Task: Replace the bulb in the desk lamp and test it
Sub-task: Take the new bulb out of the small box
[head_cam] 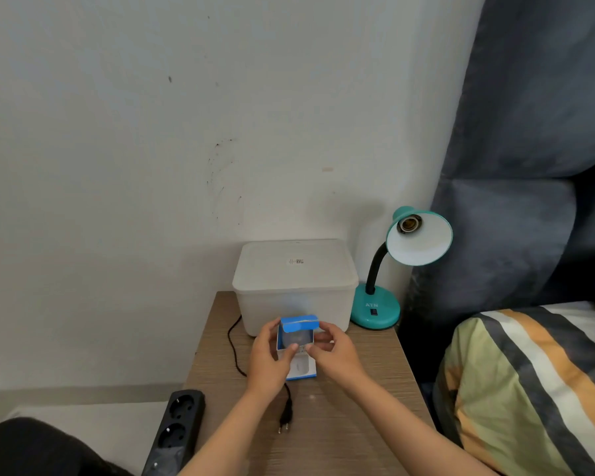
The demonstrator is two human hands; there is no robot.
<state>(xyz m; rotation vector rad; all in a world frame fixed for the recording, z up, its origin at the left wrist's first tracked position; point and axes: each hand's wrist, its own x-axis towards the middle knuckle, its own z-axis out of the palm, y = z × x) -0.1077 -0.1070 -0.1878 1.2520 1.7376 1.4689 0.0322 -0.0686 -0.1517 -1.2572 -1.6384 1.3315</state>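
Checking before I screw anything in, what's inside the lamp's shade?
Inside the lamp shade only an empty brass socket shows, with no bulb fitted. The socket's contacts are too small to make out.

Head camera looks forward and down, close over the bedside table (358, 407).

A wooden bedside table (358, 389) carried a white lidded box (294, 286), a teal desk lamp (378, 309), and the lamp's black cord and plug (285, 419).
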